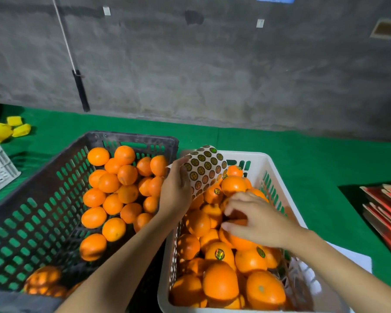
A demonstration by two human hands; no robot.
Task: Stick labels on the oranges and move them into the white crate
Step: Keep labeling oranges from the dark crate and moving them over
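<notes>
Left grip [175,190] pinching the label sheet [204,168] at frame centre, right grip [255,219] curled round an orange [242,242] in the white crate [257,158]

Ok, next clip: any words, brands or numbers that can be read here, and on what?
No text is readable.
Label sheet in the left hand: round dark-and-gold marks, print too small.
Labels on oranges in the white crate: shiny, blurred.
Wall tags: too blurred.
Red stack: no text shows.
</notes>
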